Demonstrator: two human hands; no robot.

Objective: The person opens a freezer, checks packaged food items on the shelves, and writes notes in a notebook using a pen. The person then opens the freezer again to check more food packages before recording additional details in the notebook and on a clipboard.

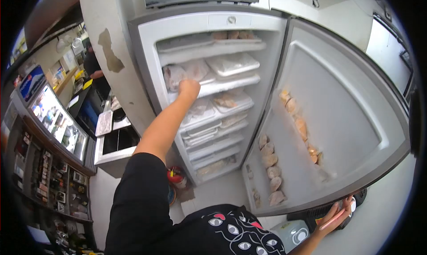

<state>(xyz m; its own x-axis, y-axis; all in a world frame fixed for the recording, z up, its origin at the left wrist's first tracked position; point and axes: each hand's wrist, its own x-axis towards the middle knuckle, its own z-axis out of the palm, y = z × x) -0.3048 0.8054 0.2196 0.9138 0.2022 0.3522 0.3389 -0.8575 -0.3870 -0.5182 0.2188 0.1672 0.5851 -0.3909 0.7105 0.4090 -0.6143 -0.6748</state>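
Frosted clear-plastic food bag point(174, 74) sits at the left end of a white freezer shelf point(231, 83), likely kept cold; left hand point(189, 89) curls before it, clamping unclear; right hand point(335, 213) clasps a slim pink object point(332, 220).

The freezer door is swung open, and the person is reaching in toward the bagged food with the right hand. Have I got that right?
Not quite: it is the left hand that reaches in toward the bagged food, as the head view shows. The right hand is down by the edge of the freezer door, which is indeed swung open.
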